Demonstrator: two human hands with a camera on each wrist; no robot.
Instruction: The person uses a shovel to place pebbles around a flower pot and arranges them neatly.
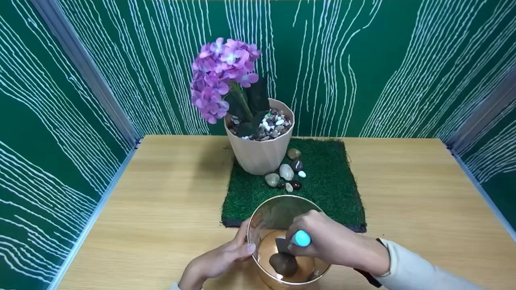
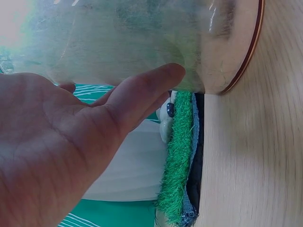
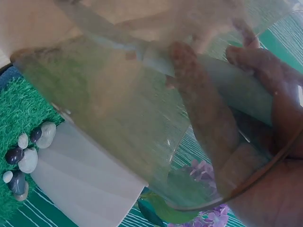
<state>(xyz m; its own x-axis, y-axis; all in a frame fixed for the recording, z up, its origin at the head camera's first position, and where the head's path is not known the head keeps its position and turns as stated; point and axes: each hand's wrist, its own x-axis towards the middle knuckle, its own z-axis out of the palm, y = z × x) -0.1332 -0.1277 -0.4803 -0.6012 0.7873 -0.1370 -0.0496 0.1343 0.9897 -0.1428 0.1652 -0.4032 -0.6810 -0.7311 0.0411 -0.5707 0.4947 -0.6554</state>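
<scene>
A tall amber-tinted glass vessel (image 1: 264, 209) with a gold rim stands at the table's near side. My left hand (image 1: 219, 257) rests against its outer left wall; in the left wrist view its fingers (image 2: 147, 87) lie fairly straight along the glass. Inside the mouth, my right hand (image 1: 318, 237) grips a tool (image 1: 301, 238) with a turquoise-ended handle. Through the glass, the right wrist view shows its pale handle (image 3: 227, 85) between the curled fingers. A dark brown rounded shape (image 1: 283, 264) shows low in the vessel; whether it belongs to the tool I cannot tell.
Behind the vessel lies a green artificial grass mat (image 1: 330, 181). On it stand a pale pot (image 1: 260, 155) with purple flowers (image 1: 223, 74) and several smooth stones (image 1: 286, 172) beside it. Green patterned panels (image 1: 322, 68) enclose the wooden table (image 1: 161, 193) at the back and sides.
</scene>
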